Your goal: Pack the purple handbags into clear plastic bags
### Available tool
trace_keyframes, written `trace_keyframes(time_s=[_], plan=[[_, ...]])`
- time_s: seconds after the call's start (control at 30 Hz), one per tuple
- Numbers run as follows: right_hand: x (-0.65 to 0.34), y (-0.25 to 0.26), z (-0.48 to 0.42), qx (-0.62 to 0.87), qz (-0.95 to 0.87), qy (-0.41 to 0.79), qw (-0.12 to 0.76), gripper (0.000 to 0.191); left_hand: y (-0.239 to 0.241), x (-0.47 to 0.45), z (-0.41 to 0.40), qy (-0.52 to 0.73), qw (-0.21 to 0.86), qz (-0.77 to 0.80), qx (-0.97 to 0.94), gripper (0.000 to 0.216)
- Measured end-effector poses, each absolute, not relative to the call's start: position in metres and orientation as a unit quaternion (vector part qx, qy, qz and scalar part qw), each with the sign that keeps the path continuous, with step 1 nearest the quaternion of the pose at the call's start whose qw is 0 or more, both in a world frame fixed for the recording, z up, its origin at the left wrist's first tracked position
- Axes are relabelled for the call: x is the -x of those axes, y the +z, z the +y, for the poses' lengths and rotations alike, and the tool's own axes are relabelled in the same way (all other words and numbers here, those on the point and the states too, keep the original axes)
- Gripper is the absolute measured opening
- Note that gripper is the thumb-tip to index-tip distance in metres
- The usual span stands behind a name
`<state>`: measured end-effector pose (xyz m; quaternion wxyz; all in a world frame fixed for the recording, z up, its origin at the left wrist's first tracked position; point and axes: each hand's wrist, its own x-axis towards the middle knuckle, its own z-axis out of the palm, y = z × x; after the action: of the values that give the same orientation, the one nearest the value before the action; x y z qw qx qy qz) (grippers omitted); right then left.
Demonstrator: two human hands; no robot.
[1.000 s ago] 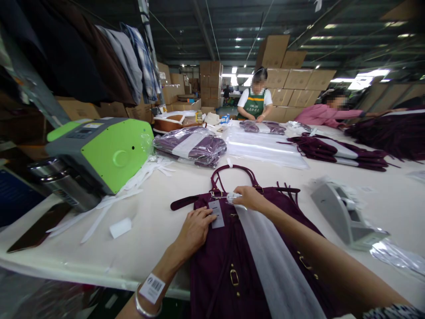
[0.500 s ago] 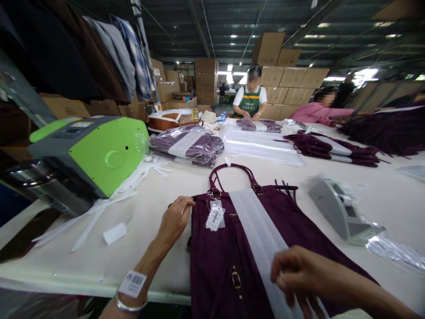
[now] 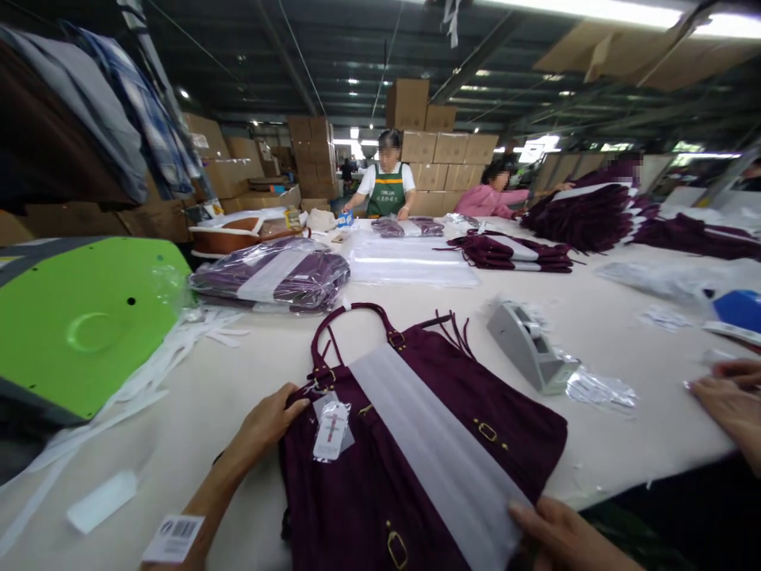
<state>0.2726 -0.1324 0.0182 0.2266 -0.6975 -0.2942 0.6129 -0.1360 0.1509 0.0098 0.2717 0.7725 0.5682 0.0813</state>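
Observation:
A dark purple handbag (image 3: 464,381) lies flat before me, its looped handles (image 3: 357,308) pointing away. A white paper strip (image 3: 410,420) runs down its front, and a white hang tag (image 3: 331,431) rests near the left handle's base. My left hand (image 3: 274,414) pinches the bag's upper left corner; a barcode sticker (image 3: 173,538) is on that wrist. At the bag's lower edge, my right hand (image 3: 562,530) is closed on the bag with a fingertip against the paper strip; its other fingers are partly hidden.
A green machine (image 3: 89,317) stands at left beside loose white strips. Behind the bag lie plastic-wrapped purple bags (image 3: 273,274) and clear sheets (image 3: 410,262). A grey tape dispenser (image 3: 532,349) is at right, near another person's hand (image 3: 728,404). A person in a green apron (image 3: 386,190) works opposite.
My view has swung right. My right hand has come from above the paper strip down to the bag's lower edge and closed there. The bag has turned slightly; my left hand keeps its corner.

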Motion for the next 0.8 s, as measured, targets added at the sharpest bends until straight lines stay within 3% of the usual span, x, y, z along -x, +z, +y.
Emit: trace_keyframes(time_s=[0.2, 0.33, 0.5, 0.67, 0.8], plan=[[-0.316, 0.047, -0.041, 0.717, -0.368, 0.536, 0.252, 0.039, 0.02, 0.153, 0.102, 0.103, 0.323, 0.596, -0.728, 0.043], [-0.353, 0.072, 0.029, 0.818, -0.418, 0.384, 0.094, 0.02, 0.037, 0.101, 0.035, 0.115, 0.414, 0.533, -0.729, 0.044], [-0.377, 0.089, 0.087, 0.853, -0.434, 0.287, 0.029, 0.025, 0.048, 0.013, -0.065, 0.058, 0.538, 0.391, -0.744, 0.038], [-0.332, 0.105, 0.14, 0.822, -0.536, 0.178, 0.073, 0.035, 0.047, -0.07, -0.095, 0.038, 0.553, 0.35, -0.755, 0.044], [-0.266, 0.115, 0.164, 0.734, -0.65, 0.136, 0.144, 0.035, 0.049, -0.153, -0.093, 0.062, 0.566, 0.247, -0.784, 0.032]])
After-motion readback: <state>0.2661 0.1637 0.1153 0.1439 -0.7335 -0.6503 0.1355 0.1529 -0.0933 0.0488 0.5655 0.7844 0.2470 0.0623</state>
